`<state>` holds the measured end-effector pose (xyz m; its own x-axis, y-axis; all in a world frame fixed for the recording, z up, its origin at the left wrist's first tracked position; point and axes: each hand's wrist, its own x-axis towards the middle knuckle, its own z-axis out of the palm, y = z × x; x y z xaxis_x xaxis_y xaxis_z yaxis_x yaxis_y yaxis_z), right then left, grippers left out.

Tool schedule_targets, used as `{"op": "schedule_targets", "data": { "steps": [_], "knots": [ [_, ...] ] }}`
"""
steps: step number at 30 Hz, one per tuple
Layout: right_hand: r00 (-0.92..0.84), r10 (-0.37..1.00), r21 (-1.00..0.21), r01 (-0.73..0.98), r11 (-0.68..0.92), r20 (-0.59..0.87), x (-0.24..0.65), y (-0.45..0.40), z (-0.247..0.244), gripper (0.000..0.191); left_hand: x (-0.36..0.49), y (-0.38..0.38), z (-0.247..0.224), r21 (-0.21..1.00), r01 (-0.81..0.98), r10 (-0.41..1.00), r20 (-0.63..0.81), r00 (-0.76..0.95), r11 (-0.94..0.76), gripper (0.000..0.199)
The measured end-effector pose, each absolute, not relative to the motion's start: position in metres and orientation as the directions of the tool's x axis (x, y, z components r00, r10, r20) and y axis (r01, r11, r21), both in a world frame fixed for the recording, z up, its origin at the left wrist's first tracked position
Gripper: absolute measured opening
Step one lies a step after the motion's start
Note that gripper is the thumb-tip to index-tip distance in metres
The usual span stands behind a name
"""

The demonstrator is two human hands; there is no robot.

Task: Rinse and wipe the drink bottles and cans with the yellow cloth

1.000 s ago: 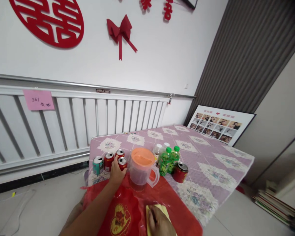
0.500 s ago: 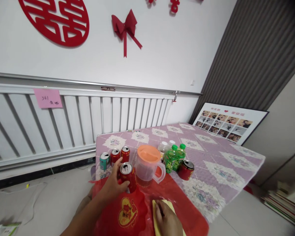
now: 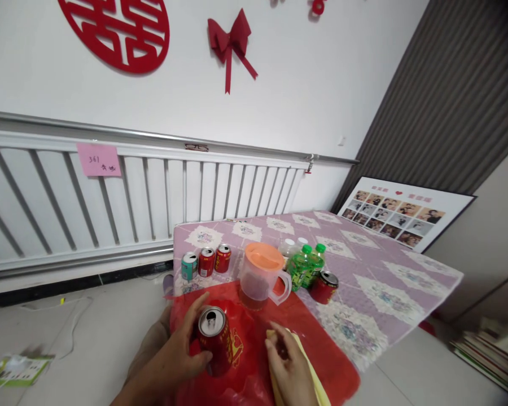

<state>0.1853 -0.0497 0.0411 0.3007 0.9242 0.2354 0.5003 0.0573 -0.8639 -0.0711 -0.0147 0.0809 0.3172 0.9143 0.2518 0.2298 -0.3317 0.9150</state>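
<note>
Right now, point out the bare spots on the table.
Free: the table between the rightmost can and the photo board, and behind the bottles. Crowded: the left, with three cans; the middle, where jug and bottles stand close; and the front, where the left hand holds a red can and the right hand is at a yellow cloth.

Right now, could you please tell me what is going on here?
A person's left hand has an opened red can in its grip, over red plastic. The right hand is at a yellow cloth; its hold is unclear. Beyond stands a lidded pitcher, green bottles to its right, a turquoise can and two other red cans to its left.
</note>
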Motion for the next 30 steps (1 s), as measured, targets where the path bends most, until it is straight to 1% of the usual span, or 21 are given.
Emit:
{"op": "schedule_targets", "data": {
  "steps": [2,3,5,7,8,9,10,13,15,17,18,20,22,24,26,28,30],
  "knots": [
    [0.211,0.965,-0.924,0.376,0.07,0.158,0.163,-0.056,0.05,0.054,-0.071,-0.018,0.084,0.959,0.097,0.895,0.209,0.394,-0.266,0.091],
    [0.133,0.984,-0.954,0.291,0.076,0.119,0.153,-0.059,0.053,0.06,-0.071,-0.019,0.086,0.977,-0.001,0.876,0.191,0.443,-0.213,0.091],
    [-0.089,0.993,-0.995,0.059,0.086,0.081,0.134,-0.063,0.054,0.072,-0.073,-0.02,0.089,0.981,-0.15,0.832,0.186,0.522,-0.125,0.09],
    [-0.29,0.952,-0.982,-0.187,0.04,0.094,0.121,-0.066,0.054,0.083,-0.077,-0.021,0.093,0.972,-0.224,0.791,0.189,0.581,-0.068,0.092],
    [-0.358,0.929,-0.964,-0.268,-0.006,0.093,0.117,-0.068,0.053,0.089,-0.079,-0.021,0.095,0.97,-0.238,0.773,0.19,0.606,-0.052,0.094],
    [-0.409,0.909,-0.95,-0.307,-0.056,0.079,0.114,-0.07,0.053,0.093,-0.082,-0.021,0.097,0.969,-0.244,0.754,0.191,0.628,-0.042,0.097],
    [-0.452,0.891,-0.946,-0.308,-0.099,0.054,0.113,-0.071,0.053,0.097,-0.084,-0.022,0.099,0.969,-0.244,0.738,0.189,0.648,-0.034,0.099],
    [-0.515,0.857,-0.959,-0.229,-0.17,-0.029,0.11,-0.076,0.054,0.101,-0.088,-0.023,0.099,0.973,-0.229,0.699,0.166,0.696,-0.003,0.104],
    [-0.506,0.86,-0.964,-0.197,-0.18,-0.057,0.111,-0.078,0.051,0.099,-0.086,-0.023,0.095,0.973,-0.23,0.697,0.151,0.7,0.021,0.102],
    [-0.474,0.878,-0.963,-0.197,-0.182,-0.069,0.113,-0.078,0.044,0.099,-0.082,-0.021,0.088,0.962,-0.266,0.731,0.144,0.667,0.053,0.097],
    [-0.442,0.894,-0.966,-0.194,-0.172,-0.07,0.115,-0.077,0.039,0.099,-0.08,-0.02,0.085,0.958,-0.282,0.761,0.139,0.633,0.06,0.093],
    [-0.296,0.951,-0.984,-0.126,-0.127,-0.085,0.121,-0.074,0.026,0.097,-0.076,-0.017,0.079,0.966,-0.255,0.83,0.105,0.548,0.046,0.085],
    [-0.075,0.994,-0.996,0.045,-0.071,-0.075,0.128,-0.07,0.011,0.088,-0.072,-0.015,0.074,0.989,-0.145,0.884,0.052,0.465,0.018,0.077],
    [0.111,0.994,-0.973,0.228,-0.033,-0.008,0.132,-0.066,-0.002,0.082,-0.065,-0.017,0.068,0.999,-0.053,0.909,0.022,0.416,0.0,0.072],
    [0.212,0.973,-0.939,0.344,0.01,0.088,0.132,-0.064,-0.012,0.078,-0.055,-0.021,0.062,0.999,-0.032,0.922,0.028,0.386,-0.017,0.073],
    [0.233,0.952,-0.892,0.446,0.079,0.201,0.129,-0.062,-0.02,0.071,-0.042,-0.027,0.056,0.999,-0.033,0.947,0.034,0.319,-0.025,0.078],
    [0.2,0.924,-0.816,0.552,0.17,0.327,0.125,-0.061,-0.025,0.067,-0.029,-0.032,0.054,1.0,-0.026,0.976,0.021,0.217,-0.015,0.08]
  ]
}}
